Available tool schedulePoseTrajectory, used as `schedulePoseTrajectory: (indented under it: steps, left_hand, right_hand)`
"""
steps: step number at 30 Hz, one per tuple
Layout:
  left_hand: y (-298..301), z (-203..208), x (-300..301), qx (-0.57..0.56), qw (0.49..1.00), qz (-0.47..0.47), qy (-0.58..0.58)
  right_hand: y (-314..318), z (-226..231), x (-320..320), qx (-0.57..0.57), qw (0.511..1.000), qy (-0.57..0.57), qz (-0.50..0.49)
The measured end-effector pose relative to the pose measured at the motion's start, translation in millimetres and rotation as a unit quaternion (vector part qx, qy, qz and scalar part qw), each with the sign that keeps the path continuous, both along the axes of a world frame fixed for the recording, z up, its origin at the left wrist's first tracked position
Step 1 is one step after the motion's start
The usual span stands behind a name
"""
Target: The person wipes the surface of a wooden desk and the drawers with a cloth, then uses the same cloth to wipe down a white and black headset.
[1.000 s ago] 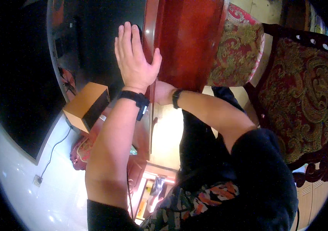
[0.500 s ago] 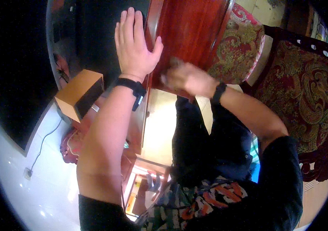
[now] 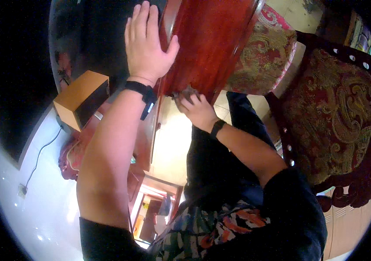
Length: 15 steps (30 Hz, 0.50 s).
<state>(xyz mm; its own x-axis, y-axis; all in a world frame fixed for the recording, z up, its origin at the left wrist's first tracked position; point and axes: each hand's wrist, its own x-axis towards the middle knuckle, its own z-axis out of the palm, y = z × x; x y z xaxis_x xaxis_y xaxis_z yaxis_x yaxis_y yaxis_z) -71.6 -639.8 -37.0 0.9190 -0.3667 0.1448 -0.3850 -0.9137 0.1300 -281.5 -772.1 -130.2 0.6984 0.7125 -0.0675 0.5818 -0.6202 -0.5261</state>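
My left hand (image 3: 149, 47) is open, palm down with fingers stretched out. It lies over a dark panel (image 3: 102, 39), beside the edge of a polished red-brown wooden surface (image 3: 211, 43); whether it touches is hard to tell. My right hand (image 3: 198, 111) is at the near end of the wooden surface, fingers bent over a bunched grey-brown cloth (image 3: 189, 93) pressed against the wood. Part of the cloth is hidden beneath the fingers.
A box-shaped speaker (image 3: 81, 98) with a dark front stands to the left. Dark wooden chairs with patterned upholstery, one seat (image 3: 263, 56) and one large back (image 3: 331, 117), crowd the right. A cable (image 3: 41, 152) runs along the white wall to a socket.
My right hand has moved toward me and slightly left with the cloth, from the middle of the wood to its near edge. My left hand has shifted slightly up and left in the view.
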Motion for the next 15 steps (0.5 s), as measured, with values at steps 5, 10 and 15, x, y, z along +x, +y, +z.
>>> schedulePoseTrajectory:
  steps: [5,10,15]
  left_hand:
    - [-4,0,1,0.003,1.000,0.002,-0.005]
    - [0,-2,0,-0.012,1.000,-0.007,-0.019]
    - [-10,20,-8,0.029,0.996,0.065,0.062]
  right_hand:
    - [-43,4,-12,0.038,0.997,0.062,0.038]
    - [-71,-2,73,0.025,0.997,-0.046,-0.062]
    - [-114,33,256,-0.310,0.933,-0.178,-0.042]
